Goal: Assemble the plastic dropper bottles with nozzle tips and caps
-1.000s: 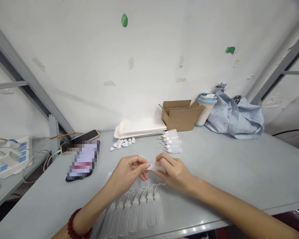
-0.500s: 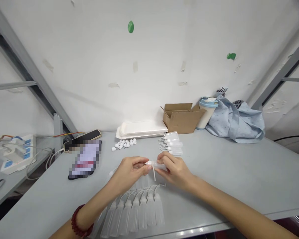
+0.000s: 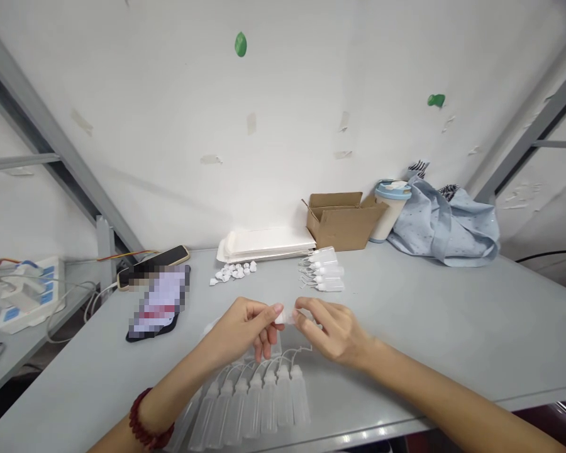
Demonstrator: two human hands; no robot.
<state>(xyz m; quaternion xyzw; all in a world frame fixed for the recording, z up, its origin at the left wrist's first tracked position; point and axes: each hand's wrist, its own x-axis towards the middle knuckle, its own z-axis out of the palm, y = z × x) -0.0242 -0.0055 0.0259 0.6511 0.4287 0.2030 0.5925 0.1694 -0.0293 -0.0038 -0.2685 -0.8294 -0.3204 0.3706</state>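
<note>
Between thumb and fingers, my left hand [image 3: 248,327] pinches the white cap [image 3: 280,318] at the neck of a small clear squeeze bottle [image 3: 291,318]. My right hand [image 3: 332,327] grips that bottle from the other side, its fingers curled and hiding most of the body. The bottle lies roughly sideways above the table. Below the hands, several translucent bottles [image 3: 255,409] with thin curved straps at their necks lie in a row, partly under my left forearm. Several loose white caps [image 3: 236,271] form a small heap beyond my left hand. Farther right lie several bottles with thin tips [image 3: 329,270].
At the back stand a white flat package [image 3: 268,243], an open cardboard box [image 3: 344,228], a lidded cup [image 3: 390,211] and a light blue bag [image 3: 448,226]. To the left are a phone [image 3: 153,267], a blurred dark-edged item [image 3: 160,305] and a power strip [image 3: 31,299].
My left thumb has moved onto the cap and its lower fingers have spread downward. My right fingers have shifted on the bottle. The strap that hung between the hands no longer shows.
</note>
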